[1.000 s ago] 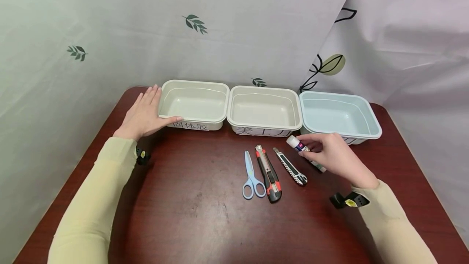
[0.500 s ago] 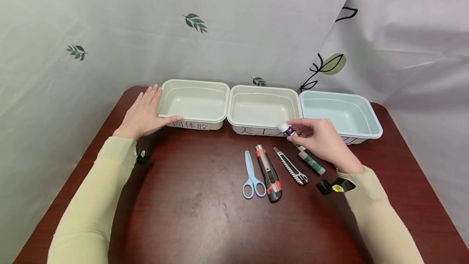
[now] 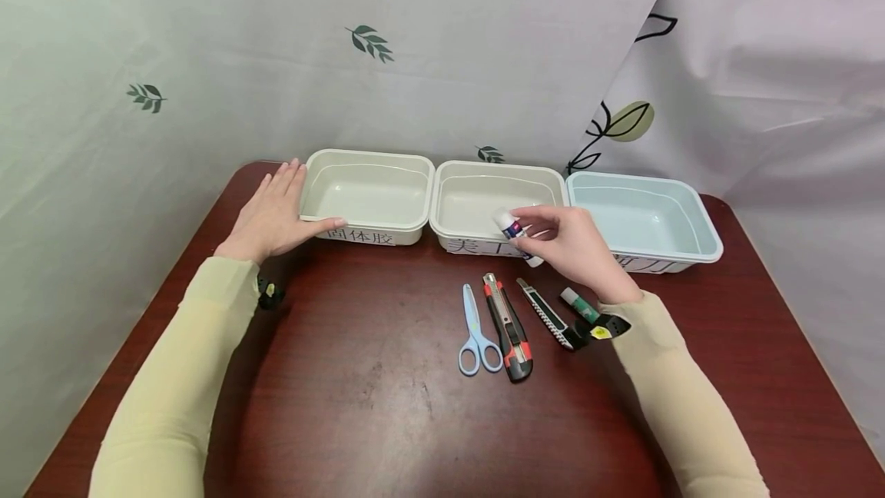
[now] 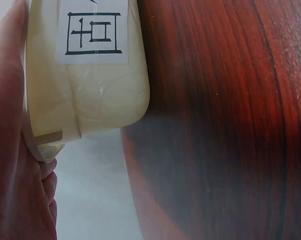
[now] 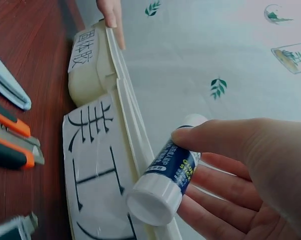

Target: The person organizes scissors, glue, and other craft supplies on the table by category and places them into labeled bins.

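My right hand [image 3: 574, 248] pinches a glue stick [image 3: 512, 228] between thumb and fingers, over the front rim of the middle cream box [image 3: 456, 206]. In the right wrist view, that glue stick [image 5: 171, 164] has a dark blue label and white ends. My left hand [image 3: 268, 214] rests on the left corner of another cream box [image 3: 369, 194], fingers straight, thumb along its front rim. On the table lie blue scissors [image 3: 473, 329], a red and black utility knife [image 3: 507, 327], a slimmer white and black utility knife [image 3: 546, 313] and a green glue stick [image 3: 579, 304], partly hidden by the right wrist camera.
A light blue box [image 3: 639, 210] stands at the right end of the row. All three boxes carry paper labels with handwritten characters in front. Behind them a leaf-patterned curtain [image 3: 429, 60] borders the dark red wooden table [image 3: 359, 406].
My right hand has lifted the blue-labelled glue stick off the table and carried it left to the middle box, uncovering the green glue stick. My left hand has stayed on the left box.
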Tool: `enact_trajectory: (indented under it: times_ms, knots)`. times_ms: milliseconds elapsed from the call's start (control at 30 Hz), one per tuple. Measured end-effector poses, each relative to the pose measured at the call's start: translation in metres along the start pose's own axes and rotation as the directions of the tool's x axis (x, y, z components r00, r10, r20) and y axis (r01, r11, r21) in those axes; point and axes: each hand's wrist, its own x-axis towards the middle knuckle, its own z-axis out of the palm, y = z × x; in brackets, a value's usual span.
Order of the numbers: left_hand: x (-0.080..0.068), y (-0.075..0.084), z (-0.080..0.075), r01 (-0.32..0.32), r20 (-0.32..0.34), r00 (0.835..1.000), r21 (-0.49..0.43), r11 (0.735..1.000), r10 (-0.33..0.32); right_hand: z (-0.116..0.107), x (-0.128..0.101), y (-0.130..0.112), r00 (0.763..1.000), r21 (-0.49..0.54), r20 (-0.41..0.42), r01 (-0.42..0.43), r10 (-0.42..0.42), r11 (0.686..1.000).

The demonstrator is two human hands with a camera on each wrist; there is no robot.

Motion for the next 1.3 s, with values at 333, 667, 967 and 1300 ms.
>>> enact_trajectory:
  times_ms: [333,667,967,1300]
  knots:
    - [0.001,0.0,0.0,-0.003,0.001,1.0,0.002,1.0,0.003,0.021,0.028,-0.008,0.999,0.111,-0.042,-0.006,0.011,0.994]
    - [0.001,0.001,0.0,-0.01,0.009,1.0,0.018,1.0,0.01,0.036,0.062,-0.021,0.991,0.235,-0.066,-0.095,0.114,0.967]
    - [0.0,0.0,-0.001,-0.011,0.004,1.0,0.015,1.0,0.011,0.043,0.104,-0.037,0.968,0.574,-0.026,-0.191,0.251,0.796]
    - [0.0,0.0,-0.001,-0.005,0.008,1.0,0.016,1.0,0.005,0.068,0.129,-0.047,0.937,0.597,0.045,-0.303,0.346,0.743]
